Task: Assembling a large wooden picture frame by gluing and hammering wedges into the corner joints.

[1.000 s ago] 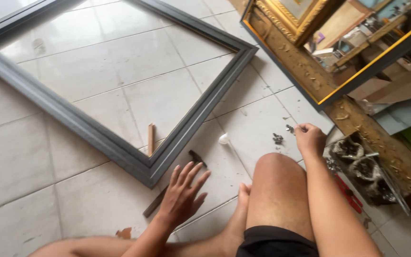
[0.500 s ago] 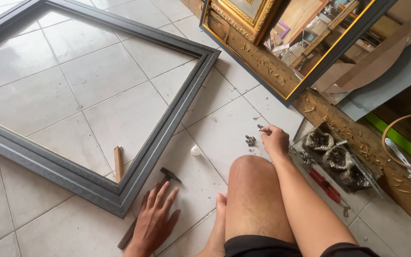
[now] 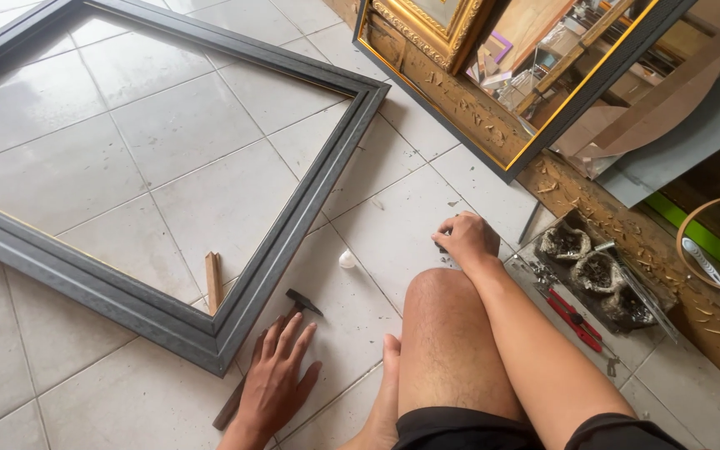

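Resting flat on the tiled floor (image 3: 85, 167) at the lower middle of the frame, the left hand (image 3: 277, 379) lies with fingers spread apart, its palm over the wooden handle of a small hammer (image 3: 293, 304); it presses on the handle without closing round it. The hammer's long axis runs diagonally, dark head up and right just beside the corner of the grey picture frame (image 3: 293, 217), handle end poking out below the wrist. Right of the raised knee, the right hand (image 3: 467, 240) is curled downward over small dark bits on the tile, probably nails; whether its grip pinches one is hidden beneath the fingers. A short wooden stick (image 3: 213, 282) lies inside the frame corner.
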